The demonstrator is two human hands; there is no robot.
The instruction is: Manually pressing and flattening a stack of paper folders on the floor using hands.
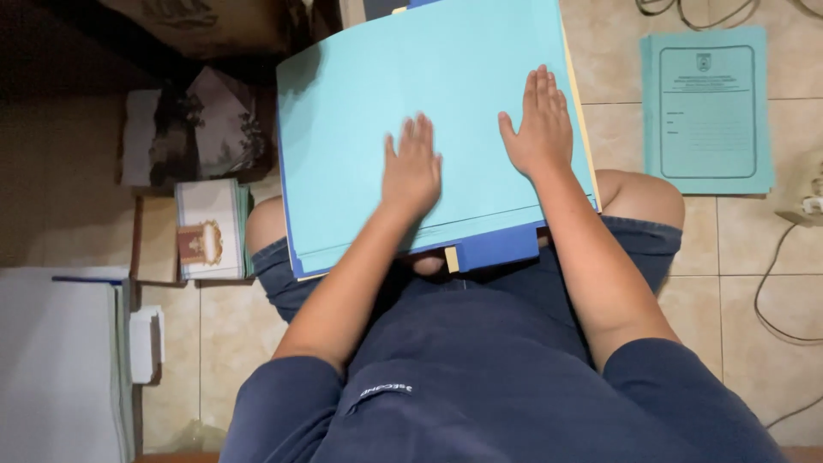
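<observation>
Hands — left hand [411, 167], right hand [538, 124] — fingers outstretched, flat on teal folder [360, 103], gripping nothing.

Head view, looking down at a seated person's lap: a stack of light turquoise paper folders [360, 129], edged beneath by a darker blue folder [497, 247] and a yellow one [579, 129], rests across the knees. The left hand [411, 167] and right hand [538, 124] lie flat, palms down, fingers extended, on the top folder. A separate green printed folder [706, 111] lies on the beige tiled floor [737, 257] to the right, well apart.
</observation>
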